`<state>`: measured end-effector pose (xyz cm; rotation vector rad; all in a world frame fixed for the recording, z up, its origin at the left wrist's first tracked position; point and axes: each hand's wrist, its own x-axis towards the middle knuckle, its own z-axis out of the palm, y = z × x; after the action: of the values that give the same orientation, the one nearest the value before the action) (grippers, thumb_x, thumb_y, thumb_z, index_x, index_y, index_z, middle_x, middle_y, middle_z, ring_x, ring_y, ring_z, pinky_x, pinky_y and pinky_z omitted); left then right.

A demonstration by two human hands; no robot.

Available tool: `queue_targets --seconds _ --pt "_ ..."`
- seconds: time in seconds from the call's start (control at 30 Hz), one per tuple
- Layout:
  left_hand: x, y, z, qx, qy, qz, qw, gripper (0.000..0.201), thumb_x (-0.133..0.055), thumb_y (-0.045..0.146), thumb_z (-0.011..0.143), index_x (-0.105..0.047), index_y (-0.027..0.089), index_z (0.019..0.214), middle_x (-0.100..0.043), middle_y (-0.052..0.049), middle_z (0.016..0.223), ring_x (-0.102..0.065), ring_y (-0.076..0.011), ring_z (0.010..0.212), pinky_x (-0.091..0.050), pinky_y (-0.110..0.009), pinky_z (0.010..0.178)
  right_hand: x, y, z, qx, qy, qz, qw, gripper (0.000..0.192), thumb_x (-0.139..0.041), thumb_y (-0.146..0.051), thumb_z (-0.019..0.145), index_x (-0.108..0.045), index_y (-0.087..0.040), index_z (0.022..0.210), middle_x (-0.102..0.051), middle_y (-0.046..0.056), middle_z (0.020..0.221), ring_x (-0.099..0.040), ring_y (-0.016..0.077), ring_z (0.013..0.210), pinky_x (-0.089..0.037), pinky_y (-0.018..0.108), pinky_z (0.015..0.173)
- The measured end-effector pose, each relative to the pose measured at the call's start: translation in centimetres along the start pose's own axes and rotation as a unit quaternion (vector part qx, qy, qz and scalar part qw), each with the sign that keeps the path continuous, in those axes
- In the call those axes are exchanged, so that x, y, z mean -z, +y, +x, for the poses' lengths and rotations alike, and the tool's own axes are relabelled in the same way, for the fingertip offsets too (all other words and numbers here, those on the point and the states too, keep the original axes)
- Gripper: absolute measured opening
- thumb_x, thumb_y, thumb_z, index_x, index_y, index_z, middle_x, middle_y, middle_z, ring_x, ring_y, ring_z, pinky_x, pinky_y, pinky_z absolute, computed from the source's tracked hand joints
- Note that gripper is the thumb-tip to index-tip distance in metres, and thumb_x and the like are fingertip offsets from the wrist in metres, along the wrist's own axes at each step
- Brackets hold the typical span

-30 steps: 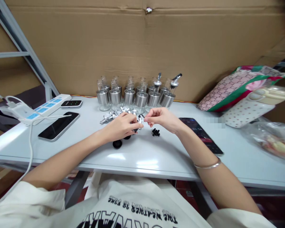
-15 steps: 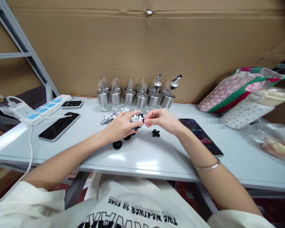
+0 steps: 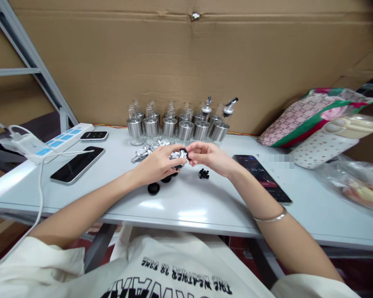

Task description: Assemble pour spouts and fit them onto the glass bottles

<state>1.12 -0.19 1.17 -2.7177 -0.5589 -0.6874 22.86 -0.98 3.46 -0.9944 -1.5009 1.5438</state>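
One metal pourer spout (image 3: 180,155) is pinched between the closed fingertips of the left hand (image 3: 158,164) and right hand (image 3: 211,157), above the table (image 3: 205,198). Two bottles carry spouts; three phones are laid out.

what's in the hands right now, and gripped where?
Both hands pinch one small silver pourer spout: left hand fingers around its metal body, right hand fingertips at its black end. The exact contact is too small to tell.
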Motion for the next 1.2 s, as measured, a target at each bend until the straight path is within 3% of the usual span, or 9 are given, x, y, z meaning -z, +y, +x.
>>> queue_targets --seconds 0.27,0.6,0.93,1.2 --pt "0.0 0.16 0.05 -0.025 0.007 -0.003 1.0 0.024 -0.06 0.019 0.086 -0.055 0.021 0.109 -0.043 -0.017 0.138 -0.052 -0.0294 0.117 -0.047 -0.043 0.084 0.48 0.17 -0.15 -0.084 -0.081 0.106 0.987 0.025 -0.073 -0.016 0.07 -0.059 -0.018 0.091 -0.064 0.0 0.075 -0.061 0.0098 0.068 -0.05 0.024 0.071" --pt "0.17 0.12 0.09 -0.028 0.022 0.007 0.999 0.02 -0.057 0.02 0.088 -0.055 0.02 0.109 -0.039 -0.02 0.14 -0.049 -0.0305 0.121 -0.047 -0.044 0.085 0.14 -0.14 -0.03 -0.076 -0.016 0.116 0.99 0.016 -0.067 -0.01 0.072 -0.06 -0.017 0.084 -0.064 -0.001 0.073 -0.06 0.0094 0.065 -0.051 0.023 0.069" --pt "0.24 0.2 0.07 -0.02 0.036 0.006 0.999 0.02 -0.056 0.019 0.089 -0.057 0.021 0.109 -0.042 -0.019 0.138 -0.051 -0.0287 0.119 -0.047 -0.042 0.086 0.57 0.41 0.32 -0.074 -0.056 0.159 0.983 0.023 -0.078 -0.014 0.066 -0.062 -0.016 0.083 -0.066 0.0 0.071 -0.062 0.0096 0.062 -0.052 0.023 0.065" --pt "0.32 0.22 0.08 -0.023 0.045 0.008 0.999 0.019 -0.056 0.019 0.089 -0.058 0.021 0.108 -0.046 -0.019 0.135 -0.054 -0.0284 0.116 -0.046 -0.039 0.082 0.81 0.62 0.36 -0.079 -0.075 0.183 0.977 0.02 -0.077 -0.013 0.068 -0.065 -0.014 0.085 -0.068 0.002 0.072 -0.061 0.0082 0.061 -0.051 0.02 0.061"
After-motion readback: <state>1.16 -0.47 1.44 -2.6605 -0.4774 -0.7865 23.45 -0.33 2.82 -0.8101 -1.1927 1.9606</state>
